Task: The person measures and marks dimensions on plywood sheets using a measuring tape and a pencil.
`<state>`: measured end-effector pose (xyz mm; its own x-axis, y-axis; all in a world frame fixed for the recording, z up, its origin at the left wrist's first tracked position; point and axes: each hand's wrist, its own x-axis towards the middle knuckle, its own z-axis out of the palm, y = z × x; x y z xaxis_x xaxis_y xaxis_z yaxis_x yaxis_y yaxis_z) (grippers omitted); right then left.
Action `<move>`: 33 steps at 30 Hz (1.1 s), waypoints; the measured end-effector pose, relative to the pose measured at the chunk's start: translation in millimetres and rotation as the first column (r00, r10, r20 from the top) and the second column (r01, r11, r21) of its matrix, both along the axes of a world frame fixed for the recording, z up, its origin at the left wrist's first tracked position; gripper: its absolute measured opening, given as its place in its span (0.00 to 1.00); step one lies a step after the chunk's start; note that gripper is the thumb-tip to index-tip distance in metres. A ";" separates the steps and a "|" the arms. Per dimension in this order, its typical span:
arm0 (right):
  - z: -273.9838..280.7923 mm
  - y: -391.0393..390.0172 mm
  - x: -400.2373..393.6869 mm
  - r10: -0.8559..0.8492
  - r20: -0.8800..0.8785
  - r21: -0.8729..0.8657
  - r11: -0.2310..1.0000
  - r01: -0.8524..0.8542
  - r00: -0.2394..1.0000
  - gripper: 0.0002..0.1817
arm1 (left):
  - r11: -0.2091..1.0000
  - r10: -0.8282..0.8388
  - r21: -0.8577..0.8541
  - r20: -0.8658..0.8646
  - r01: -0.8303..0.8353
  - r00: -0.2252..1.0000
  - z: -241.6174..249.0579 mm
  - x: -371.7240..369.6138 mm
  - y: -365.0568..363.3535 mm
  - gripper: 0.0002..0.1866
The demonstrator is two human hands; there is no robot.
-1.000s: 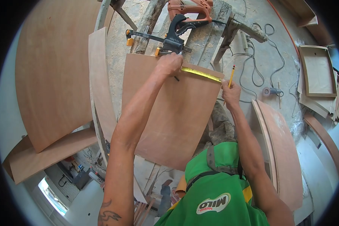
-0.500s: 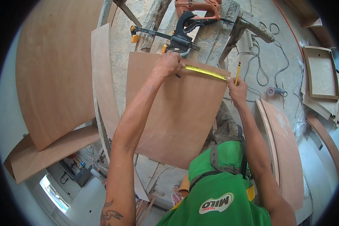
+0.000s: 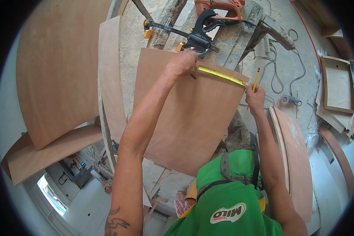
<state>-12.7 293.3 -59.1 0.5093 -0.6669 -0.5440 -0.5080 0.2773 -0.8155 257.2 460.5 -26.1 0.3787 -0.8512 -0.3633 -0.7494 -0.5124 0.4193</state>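
A yellow tape measure (image 3: 221, 75) is stretched across a plywood panel (image 3: 185, 114), close to its far edge. My left hand (image 3: 185, 61) is closed around the tape's left end, and the tape's case is hidden by it. At the panel's right corner, my right hand (image 3: 255, 96) pinches the tape's other end and also holds a yellow pencil (image 3: 256, 80) upright between its fingers. A short dark piece (image 3: 193, 76) shows just under my left hand. Beyond that hand lies a black bar clamp (image 3: 199, 39) with orange pads.
An orange power tool (image 3: 224, 8) rests on the worn wooden bench (image 3: 240, 37) at the top. Large plywood sheets (image 3: 59, 70) stand at the left, with curved panels (image 3: 293, 153) at the right. A small grinder (image 3: 289, 100), cables and a shallow wooden tray (image 3: 338, 84) lie at the right.
The panel, clamp, tape and both hands appear shifted slightly right in the view, along with the surroundings. Both hands keep their hold on the tape.
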 end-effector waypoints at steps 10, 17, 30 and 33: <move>-2.7 -1.0 0.0 -0.019 -0.020 0.019 1.000 0.020 1.000 0.12 | 0.993 -0.057 0.106 0.067 0.050 0.996 23.6 4.5 -11.4 0.12; -1.2 -1.8 0.7 -0.035 -0.025 0.059 0.998 0.036 0.999 0.12 | 0.955 0.123 0.247 0.171 -0.163 0.978 29.0 6.9 5.3 0.23; 1.2 -3.9 -0.4 -0.013 -0.013 0.091 0.996 0.015 1.000 0.13 | 0.963 0.164 0.193 0.133 -0.188 0.977 19.9 7.8 10.2 0.16; 0.7 -4.5 0.0 -0.012 -0.023 0.108 0.994 0.014 1.000 0.12 | 0.959 0.162 0.212 0.130 -0.187 0.978 24.4 6.5 9.0 0.17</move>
<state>-12.8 288.9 -58.4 0.4878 -0.6104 -0.6241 -0.5213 0.3698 -0.7691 263.7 469.5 -1.7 0.5625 -0.6706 -0.4835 -0.6749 -0.7103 0.2000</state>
